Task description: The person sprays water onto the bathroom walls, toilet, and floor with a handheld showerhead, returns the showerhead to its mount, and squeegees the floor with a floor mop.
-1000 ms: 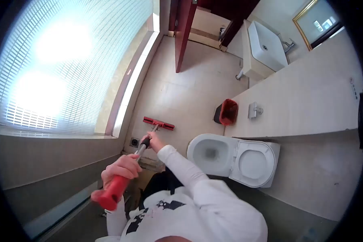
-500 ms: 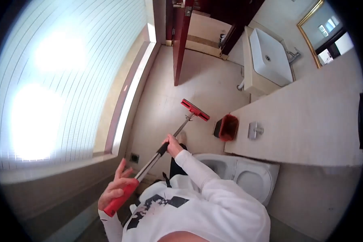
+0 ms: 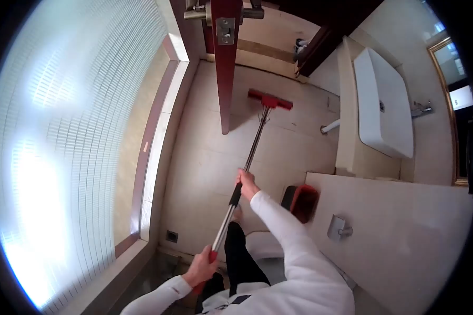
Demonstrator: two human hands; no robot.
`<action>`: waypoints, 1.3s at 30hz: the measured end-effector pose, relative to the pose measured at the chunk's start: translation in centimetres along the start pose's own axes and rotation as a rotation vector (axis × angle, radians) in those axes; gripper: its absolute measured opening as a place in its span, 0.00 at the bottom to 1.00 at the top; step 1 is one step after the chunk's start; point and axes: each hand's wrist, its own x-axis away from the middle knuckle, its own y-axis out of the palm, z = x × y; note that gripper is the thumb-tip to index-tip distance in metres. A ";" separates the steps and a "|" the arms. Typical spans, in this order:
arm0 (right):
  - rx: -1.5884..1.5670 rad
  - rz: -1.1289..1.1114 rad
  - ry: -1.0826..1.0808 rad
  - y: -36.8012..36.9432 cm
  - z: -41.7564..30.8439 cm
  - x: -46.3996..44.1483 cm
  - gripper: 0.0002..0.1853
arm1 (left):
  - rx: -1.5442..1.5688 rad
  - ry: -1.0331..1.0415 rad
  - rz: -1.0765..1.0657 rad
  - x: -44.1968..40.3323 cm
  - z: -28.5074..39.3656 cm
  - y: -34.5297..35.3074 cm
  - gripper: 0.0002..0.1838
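A sponge mop (image 3: pixel 256 143) with a red head, a steel pole and a black sleeve reaches forward across the floor. Its head is out by the open door and looks slightly blurred. My left hand (image 3: pixel 199 266) is wrapped round the red grip at the pole's near end, covering most of it. Further up, my right hand (image 3: pixel 248 184) closes round the pole just above the black sleeve.
The dark red door (image 3: pixel 226 68) juts in left of the mop head. A washbasin (image 3: pixel 381 105) on a counter stands right, a waste bin (image 3: pixel 305 203) by the partition, and a partly hidden toilet (image 3: pixel 263 245) below. A floor drain (image 3: pixel 171 236) lies left.
The mop head has moved forward, toward the doorway. My left hand's fingers, partly spread before, are now wrapped round the grip. The view has shifted forward, and one foot shows ahead.
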 end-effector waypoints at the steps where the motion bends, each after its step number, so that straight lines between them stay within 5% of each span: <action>1: 0.065 -0.044 -0.033 1.8 -1.8 -2.5 0.14 | -0.022 0.098 0.065 -3.4 -0.9 0.2 0.16; 5: 0.194 -0.217 -0.273 3.8 -8.0 -9.6 0.13 | 0.037 0.203 0.164 -12.3 2.3 2.5 0.16; 7: 0.170 -0.205 -0.169 5.8 -10.5 -11.7 0.09 | 0.069 0.255 0.213 -16.6 2.6 3.5 0.15; 14: 0.602 -0.041 -0.286 5.7 -6.0 -15.7 0.15 | 0.152 0.158 0.158 -23.0 -2.6 7.3 0.17; 21: 0.936 0.137 -0.396 -2.7 12.3 -8.8 0.18 | 0.058 -0.217 -0.063 -10.8 -15.4 8.7 0.16; 22: 0.851 0.104 -0.178 -2.1 11.8 -3.6 0.20 | 0.034 -0.220 -0.066 -8.5 -17.3 8.6 0.17; 24: 1.103 0.170 -0.587 -6.0 19.7 -2.0 0.21 | -0.022 -0.242 -0.080 -3.2 -20.3 7.9 0.18; 29: 1.060 -0.073 -0.070 -9.9 25.4 9.9 0.26 | -0.092 -0.393 -0.203 8.6 -25.0 5.5 0.18; 31: 1.253 -0.219 0.129 -10.4 23.6 11.2 0.27 | -0.137 -0.415 -0.185 11.3 -23.3 4.0 0.17; 33: 1.215 -0.341 -0.069 -10.5 19.7 7.4 0.35 | -0.183 -0.435 -0.180 12.6 -23.2 3.4 0.16; 37: 1.061 -0.171 -0.964 3.1 -3.5 3.9 0.48 | -0.273 -0.341 -0.005 12.6 -23.7 3.1 0.15; 39: 0.739 -0.270 -1.008 9.5 -12.6 4.8 0.53 | -0.300 -0.387 -0.022 12.3 -25.2 3.7 0.15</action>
